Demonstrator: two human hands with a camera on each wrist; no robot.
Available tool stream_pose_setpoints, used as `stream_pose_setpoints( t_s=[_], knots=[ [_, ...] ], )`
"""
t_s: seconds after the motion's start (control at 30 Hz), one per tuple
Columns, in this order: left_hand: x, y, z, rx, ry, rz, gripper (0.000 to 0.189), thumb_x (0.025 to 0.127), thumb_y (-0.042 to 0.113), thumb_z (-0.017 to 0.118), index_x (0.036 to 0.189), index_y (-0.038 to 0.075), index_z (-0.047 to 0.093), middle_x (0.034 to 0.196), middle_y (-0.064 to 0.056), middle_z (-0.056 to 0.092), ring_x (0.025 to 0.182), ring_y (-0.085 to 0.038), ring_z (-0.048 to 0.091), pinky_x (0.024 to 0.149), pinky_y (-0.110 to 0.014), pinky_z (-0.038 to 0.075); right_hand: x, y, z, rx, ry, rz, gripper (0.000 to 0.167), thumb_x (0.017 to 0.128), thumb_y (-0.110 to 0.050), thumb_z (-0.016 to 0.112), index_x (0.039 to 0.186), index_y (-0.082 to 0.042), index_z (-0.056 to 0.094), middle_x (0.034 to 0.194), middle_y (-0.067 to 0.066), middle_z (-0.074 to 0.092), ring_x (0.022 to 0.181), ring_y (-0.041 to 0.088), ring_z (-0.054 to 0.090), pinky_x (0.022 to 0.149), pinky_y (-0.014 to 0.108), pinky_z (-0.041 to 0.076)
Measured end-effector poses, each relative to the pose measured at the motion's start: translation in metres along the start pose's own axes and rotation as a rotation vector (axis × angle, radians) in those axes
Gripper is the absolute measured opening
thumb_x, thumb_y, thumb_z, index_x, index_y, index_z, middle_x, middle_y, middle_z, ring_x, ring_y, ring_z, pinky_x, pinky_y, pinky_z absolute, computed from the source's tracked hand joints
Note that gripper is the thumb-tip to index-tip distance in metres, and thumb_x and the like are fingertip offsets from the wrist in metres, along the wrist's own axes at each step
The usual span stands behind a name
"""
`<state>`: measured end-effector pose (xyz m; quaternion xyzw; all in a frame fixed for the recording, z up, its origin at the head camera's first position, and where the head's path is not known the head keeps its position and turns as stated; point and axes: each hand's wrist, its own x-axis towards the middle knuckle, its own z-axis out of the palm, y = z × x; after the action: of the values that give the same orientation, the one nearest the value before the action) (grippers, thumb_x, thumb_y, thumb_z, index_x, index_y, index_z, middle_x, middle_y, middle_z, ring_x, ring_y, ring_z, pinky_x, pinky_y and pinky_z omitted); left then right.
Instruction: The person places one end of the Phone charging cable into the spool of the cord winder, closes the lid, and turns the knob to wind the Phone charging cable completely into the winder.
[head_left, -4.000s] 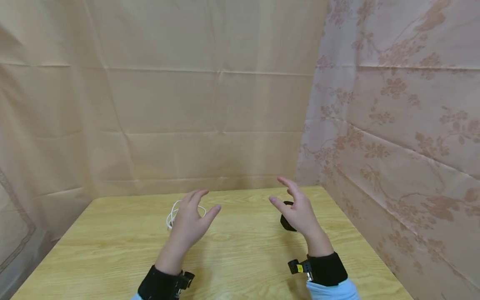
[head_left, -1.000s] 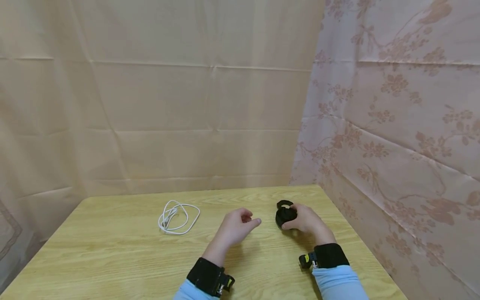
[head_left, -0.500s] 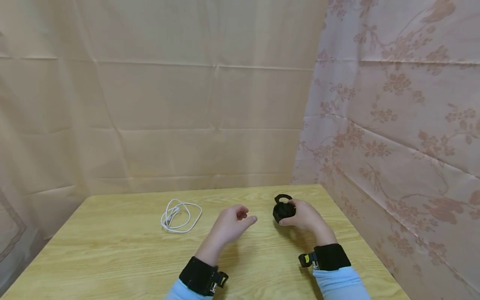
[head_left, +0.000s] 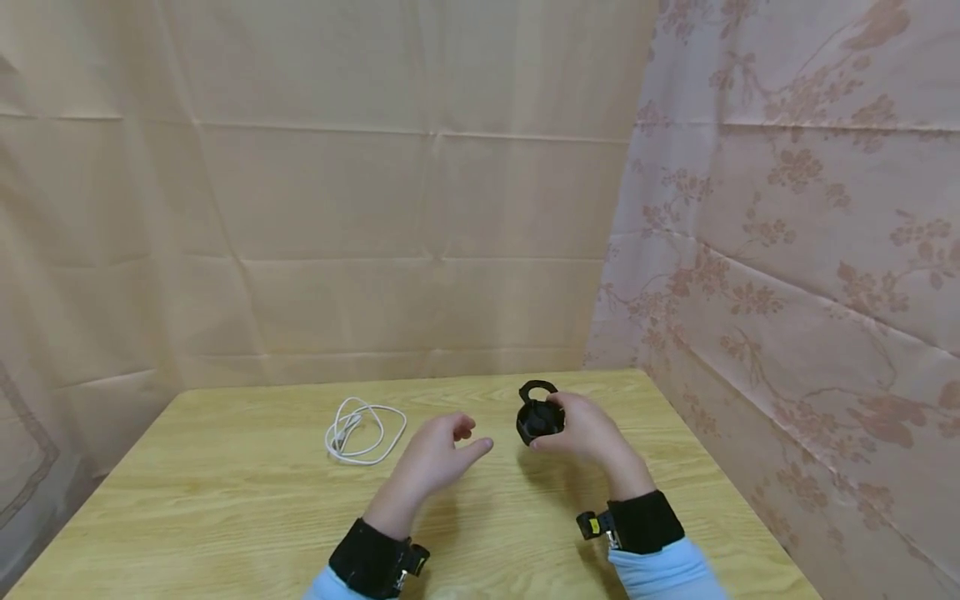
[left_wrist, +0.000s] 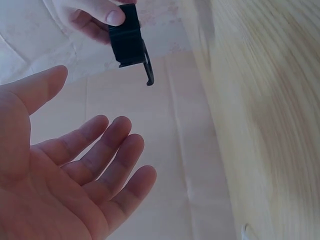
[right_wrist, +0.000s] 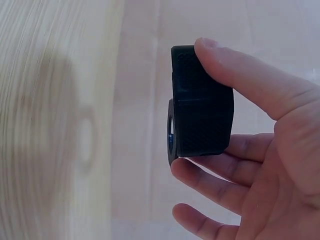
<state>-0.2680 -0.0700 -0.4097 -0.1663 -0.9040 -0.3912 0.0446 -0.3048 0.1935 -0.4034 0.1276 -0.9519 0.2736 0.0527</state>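
Observation:
My right hand [head_left: 592,429] holds a small black faceted round case with a ring-shaped flap [head_left: 537,422], its exact kind unclear. Thumb and fingers pinch the case [right_wrist: 202,107] across its sides in the right wrist view, and it hangs above the table, casting a shadow. The ring flap [left_wrist: 148,65] sticks out from one edge. To the left, my left hand [head_left: 431,458] is held in the air with relaxed, slightly bent fingers and nothing in it. Its palm [left_wrist: 45,195] faces the case across a gap. A coiled white cable [head_left: 363,432] lies on the table beyond the left hand.
The wood-grain table [head_left: 225,500] spans the lower part of the head view. A beige curtain [head_left: 375,208] hangs behind its back edge, and a floral curtain [head_left: 787,275] runs along the right side.
My right hand went to the black case, took hold of it, and has lifted it and carried it left. The left hand moved right from near the cable, then back left a little.

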Motion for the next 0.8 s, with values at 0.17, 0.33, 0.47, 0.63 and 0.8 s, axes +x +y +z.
stream_pose_setpoints(
  t_s=[0.17, 0.33, 0.47, 0.63, 0.8],
  knots=[
    [-0.009, -0.003, -0.011, 0.045, 0.003, 0.037, 0.049, 0.094, 0.046, 0.071, 0.120, 0.005, 0.069, 0.113, -0.010, 0.071, 0.106, -0.029, 0.065, 0.089, -0.048, 0.053, -0.004, -0.022, 0.007, -0.020, -0.009, -0.048, 0.087, 0.071, -0.043, 0.093, 0.138, -0.001, 0.058, 0.129, 0.013, 0.065, 0.113, 0.030, 0.062, 0.093, 0.050, 0.051],
    [-0.018, -0.005, -0.022, 0.087, 0.012, 0.052, 0.048, 0.093, 0.046, 0.071, 0.120, 0.005, 0.070, 0.114, -0.010, 0.071, 0.106, -0.029, 0.065, 0.089, -0.048, 0.053, -0.007, -0.043, 0.011, -0.017, -0.028, -0.075, 0.086, 0.070, -0.042, 0.094, 0.138, -0.003, 0.059, 0.128, 0.012, 0.065, 0.113, 0.029, 0.063, 0.093, 0.049, 0.051],
    [-0.027, -0.006, -0.030, 0.122, 0.013, 0.064, 0.046, 0.092, 0.044, 0.073, 0.118, 0.005, 0.071, 0.113, -0.009, 0.070, 0.106, -0.029, 0.065, 0.088, -0.048, 0.053, -0.011, -0.057, 0.016, -0.002, -0.054, -0.101, 0.084, 0.071, -0.041, 0.094, 0.137, -0.002, 0.060, 0.128, 0.012, 0.065, 0.112, 0.029, 0.063, 0.093, 0.048, 0.051],
    [-0.039, -0.010, -0.040, 0.133, -0.002, 0.076, 0.047, 0.092, 0.042, 0.074, 0.118, 0.003, 0.070, 0.115, -0.013, 0.070, 0.108, -0.031, 0.065, 0.090, -0.050, 0.053, -0.014, -0.070, 0.023, 0.061, -0.113, -0.157, 0.080, 0.071, -0.037, 0.095, 0.134, 0.000, 0.060, 0.123, 0.012, 0.066, 0.109, 0.028, 0.063, 0.092, 0.048, 0.052],
    [-0.049, -0.014, -0.047, 0.152, -0.014, 0.081, 0.048, 0.090, 0.040, 0.077, 0.119, 0.002, 0.070, 0.115, -0.012, 0.070, 0.109, -0.031, 0.065, 0.091, -0.051, 0.052, -0.018, -0.082, 0.031, 0.081, -0.163, -0.217, 0.079, 0.071, -0.038, 0.094, 0.131, 0.000, 0.061, 0.120, 0.011, 0.066, 0.105, 0.025, 0.062, 0.091, 0.047, 0.051]
  ],
)
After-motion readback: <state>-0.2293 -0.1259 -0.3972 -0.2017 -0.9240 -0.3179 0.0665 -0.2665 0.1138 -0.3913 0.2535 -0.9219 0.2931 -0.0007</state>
